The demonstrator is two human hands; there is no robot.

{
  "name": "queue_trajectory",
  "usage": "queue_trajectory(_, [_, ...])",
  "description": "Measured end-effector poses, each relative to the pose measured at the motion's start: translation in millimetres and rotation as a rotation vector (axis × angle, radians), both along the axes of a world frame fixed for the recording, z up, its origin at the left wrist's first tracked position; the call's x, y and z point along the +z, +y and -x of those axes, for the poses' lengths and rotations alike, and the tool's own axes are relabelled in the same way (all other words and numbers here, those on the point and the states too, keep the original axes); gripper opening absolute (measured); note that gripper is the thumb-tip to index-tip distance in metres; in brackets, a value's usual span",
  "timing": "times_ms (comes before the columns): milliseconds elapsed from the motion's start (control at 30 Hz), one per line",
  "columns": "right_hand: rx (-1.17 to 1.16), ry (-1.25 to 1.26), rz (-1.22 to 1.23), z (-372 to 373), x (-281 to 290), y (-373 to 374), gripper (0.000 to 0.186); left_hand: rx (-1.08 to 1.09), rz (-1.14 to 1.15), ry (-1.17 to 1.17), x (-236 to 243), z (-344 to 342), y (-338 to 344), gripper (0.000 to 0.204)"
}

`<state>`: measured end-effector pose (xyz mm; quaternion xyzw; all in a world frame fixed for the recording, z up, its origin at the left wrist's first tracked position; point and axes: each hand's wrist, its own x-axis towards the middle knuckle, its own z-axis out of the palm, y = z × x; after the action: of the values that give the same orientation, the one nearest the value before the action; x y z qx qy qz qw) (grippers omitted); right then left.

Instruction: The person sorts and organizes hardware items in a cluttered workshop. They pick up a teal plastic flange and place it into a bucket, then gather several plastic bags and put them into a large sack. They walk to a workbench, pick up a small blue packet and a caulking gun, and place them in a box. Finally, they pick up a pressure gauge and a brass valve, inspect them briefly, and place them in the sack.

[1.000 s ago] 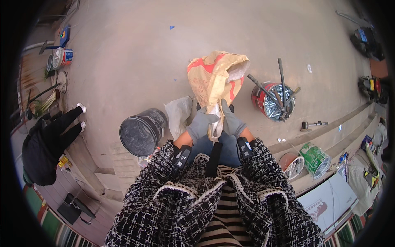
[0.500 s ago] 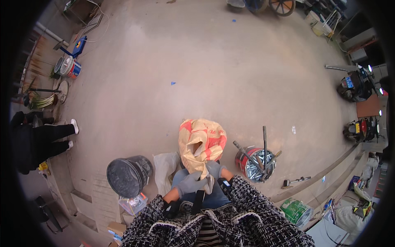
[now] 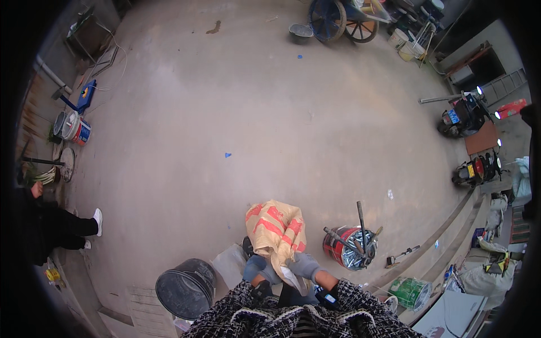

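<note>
A tan sack with red print (image 3: pixel 276 228) stands bunched up in front of my knees, its pale lower flap (image 3: pixel 295 280) hanging between my wrists. My left hand (image 3: pixel 270 274), in a grey glove, grips the sack's near left side, fingers partly hidden by its folds. On the near right side my right hand (image 3: pixel 304 266), gloved in grey too, is closed on the sack, its fingertips out of sight behind it. The sack's mouth does not show. A whitish sack (image 3: pixel 230 265) lies on the floor just left of my legs.
To the left, a black bucket (image 3: pixel 186 287) leans over. On the right stand a red bucket of metal parts and tools (image 3: pixel 344 248) and a green tub (image 3: pixel 410 293). A person (image 3: pixel 62 231) is at the far left; scooters (image 3: pixel 465 115) and a cart (image 3: pixel 344 19) stand farther off.
My view has tilted upward, so the floor and buckets sit lower. The sack's opening has turned out of sight and its body now bulges upward. Both hands have moved apart along its near edge.
</note>
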<state>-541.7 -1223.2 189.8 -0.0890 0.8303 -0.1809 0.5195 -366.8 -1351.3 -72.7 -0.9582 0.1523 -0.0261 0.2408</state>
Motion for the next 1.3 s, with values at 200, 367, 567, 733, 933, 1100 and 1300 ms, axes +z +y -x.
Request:
queue_trajectory(200, [-0.159, 0.126, 0.091, 34.7, 38.4, -20.7, 0.044, -0.345, -0.242, 1.029, 21.7, 22.8, -7.1, 0.021])
queue_trajectory(367, [-0.236, 0.154, 0.246, 83.8, 75.2, -24.4, 0.045, -0.473, -0.452, 1.393, 52.8, 86.5, -22.2, 0.023])
queue_trajectory(567, [-0.272, 0.292, 0.419, 146.6, 124.8, 15.4, 0.045, -0.656, -0.657, 1.818, 107.5, 189.2, -31.3, 0.025])
queue_trajectory(733, [-0.253, 0.395, 0.603, 223.5, 128.1, 40.1, 0.039, -0.687, -0.854, 2.085, 154.2, 303.5, -30.1, 0.027])
queue_trajectory(933, [-0.242, 0.384, 0.729, 293.5, 127.7, 71.7, 0.035, -0.610, -1.029, 2.277, 197.4, 407.4, -0.1, 0.029])
queue_trajectory(1100, [-0.401, 0.478, 0.745, 372.6, 130.4, 124.6, 0.034, -0.563, -1.278, 2.324, 212.0, 512.5, 41.0, 0.031])
queue_trajectory(1300, [-0.631, 0.516, 0.633, 440.9, 134.5, 219.0, 0.038, -0.456, -1.651, 2.257, 226.0, 630.2, 145.1, 0.034])
